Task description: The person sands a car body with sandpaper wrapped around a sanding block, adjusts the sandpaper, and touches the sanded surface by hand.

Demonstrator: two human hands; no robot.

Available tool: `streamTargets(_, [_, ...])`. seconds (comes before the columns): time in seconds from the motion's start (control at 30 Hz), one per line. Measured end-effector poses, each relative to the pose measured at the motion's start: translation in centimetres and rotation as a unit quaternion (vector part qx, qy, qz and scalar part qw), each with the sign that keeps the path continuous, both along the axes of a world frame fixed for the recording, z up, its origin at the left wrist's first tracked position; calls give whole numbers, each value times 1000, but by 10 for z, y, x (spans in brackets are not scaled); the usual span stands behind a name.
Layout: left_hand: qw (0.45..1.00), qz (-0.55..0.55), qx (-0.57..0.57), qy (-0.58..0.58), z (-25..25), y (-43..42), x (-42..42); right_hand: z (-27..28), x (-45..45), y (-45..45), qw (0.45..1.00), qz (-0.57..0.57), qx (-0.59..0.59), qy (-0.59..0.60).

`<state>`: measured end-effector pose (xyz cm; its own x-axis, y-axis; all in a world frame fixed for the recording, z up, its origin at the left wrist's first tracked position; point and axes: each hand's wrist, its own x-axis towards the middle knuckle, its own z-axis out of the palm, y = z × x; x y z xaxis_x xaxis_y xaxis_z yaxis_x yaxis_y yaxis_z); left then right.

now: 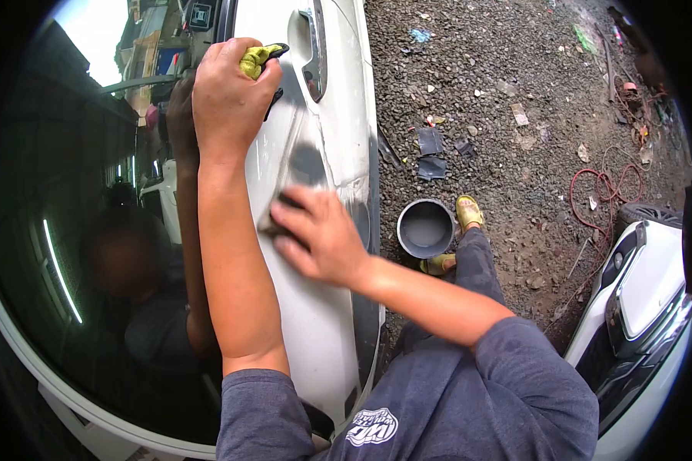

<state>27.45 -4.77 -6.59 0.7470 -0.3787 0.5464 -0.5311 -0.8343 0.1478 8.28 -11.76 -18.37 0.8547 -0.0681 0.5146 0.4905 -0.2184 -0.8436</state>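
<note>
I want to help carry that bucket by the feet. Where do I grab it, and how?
Reach down from above and grip the bucket by its round rim, probably starting on the side away from the yellow shoes. It stands upright with its open top facing up, and I can't see a handle.

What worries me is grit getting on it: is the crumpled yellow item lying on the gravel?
No, the crumpled yellow item is in the person's left hand, close to the door handle.
</note>
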Motion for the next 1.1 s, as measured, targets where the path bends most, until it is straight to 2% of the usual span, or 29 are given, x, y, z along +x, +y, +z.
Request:
streamTargets(0.07, [1000,-7,1,-2,1,1,1,-5,1,-5,999,26,-13,-22])
streamTargets(0.17, [1000,-7,-1,-2,1,-1,0,-21,81,-18,993,-86,63,52])
streamTargets(0.23, [1000,-6,-6,-2,1,-3,1,-20,92,-22,986,-126,63,90])
streamTargets(0.37, [1000,1,8,7,1,0,-1,-24,-15,-5,994,-40,34,91])
streamTargets(0.47, [1000,4,3,11,1,-2,-1,-35,-7,-10,997,-26,44,64])
streamTargets(0.57, [1000,4,2,5,0,-2,0,-32,68,-21,980,-78,121,135])
streamTargets(0.63, [1000,13,8,3,2,-4,0,-30,58,-19,984,-78,100,129])
streamTargets(0.77, [1000,15,4,14,3,-4,-4,-43,-45,-3,995,-18,46,89])
streamTargets(0.83, [1000,16,8,15,3,-4,-3,-50,-24,-9,997,-28,48,62])
streamTargets(0.97, [1000,12,19,6,3,-2,-1,-53,72,-27,981,-75,119,136])
streamTargets(1.1, [999,25,11,20,2,-4,-5,-63,-3,-16,992,-32,71,102])
